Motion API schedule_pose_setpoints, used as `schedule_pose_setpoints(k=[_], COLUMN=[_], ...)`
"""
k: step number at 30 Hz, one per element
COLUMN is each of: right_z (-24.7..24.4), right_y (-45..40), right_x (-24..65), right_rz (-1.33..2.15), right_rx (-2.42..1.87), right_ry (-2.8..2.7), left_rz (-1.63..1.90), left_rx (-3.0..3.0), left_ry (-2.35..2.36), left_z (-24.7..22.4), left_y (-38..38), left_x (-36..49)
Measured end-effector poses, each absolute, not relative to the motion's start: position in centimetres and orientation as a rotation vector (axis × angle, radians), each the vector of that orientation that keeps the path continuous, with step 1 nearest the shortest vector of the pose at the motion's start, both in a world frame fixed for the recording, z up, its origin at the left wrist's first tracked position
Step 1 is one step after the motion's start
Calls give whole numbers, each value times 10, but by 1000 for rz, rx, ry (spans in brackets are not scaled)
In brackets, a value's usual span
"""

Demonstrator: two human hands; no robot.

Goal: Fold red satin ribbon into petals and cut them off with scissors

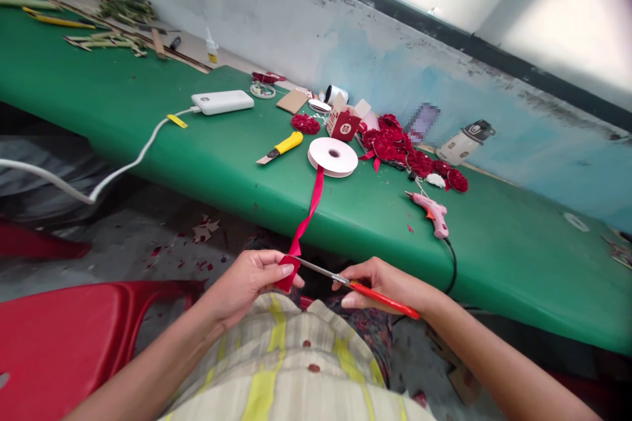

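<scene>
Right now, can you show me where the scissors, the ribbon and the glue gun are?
Scissors (366, 290), head view: on the handle.
Ribbon (316, 193), head view: on its upper part.
Glue gun (436, 209), head view: on the pink body.

Between the red ribbon (315, 200) and the pink glue gun (434, 214), the desk (363, 210) gives free passage; behind, red flowers (390, 143) block it.

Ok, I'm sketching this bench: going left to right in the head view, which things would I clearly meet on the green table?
Green stems, power bank, utility knife, ribbon spool, glue gun.
</scene>
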State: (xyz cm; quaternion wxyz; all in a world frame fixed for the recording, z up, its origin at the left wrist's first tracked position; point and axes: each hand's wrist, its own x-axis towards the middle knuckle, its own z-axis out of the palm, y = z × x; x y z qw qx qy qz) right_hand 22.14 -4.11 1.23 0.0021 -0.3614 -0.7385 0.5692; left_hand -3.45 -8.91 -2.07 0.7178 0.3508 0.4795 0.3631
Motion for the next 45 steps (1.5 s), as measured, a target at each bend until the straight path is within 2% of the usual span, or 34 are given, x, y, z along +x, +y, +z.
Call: schedule_pose_setpoints(k=[28,45], right_z=[-12,0], right_y=[-51,-51], right_x=[219,216], right_rz=[1749,1582], right_rx=[-1135,-1139], right_ry=[-2348,-2475], left_rz=[800,784], left_rx=[881,985], left_ry=[1136,1179], left_z=[-34,-36], left_y=[-91,-93], left_x=[-37,-38])
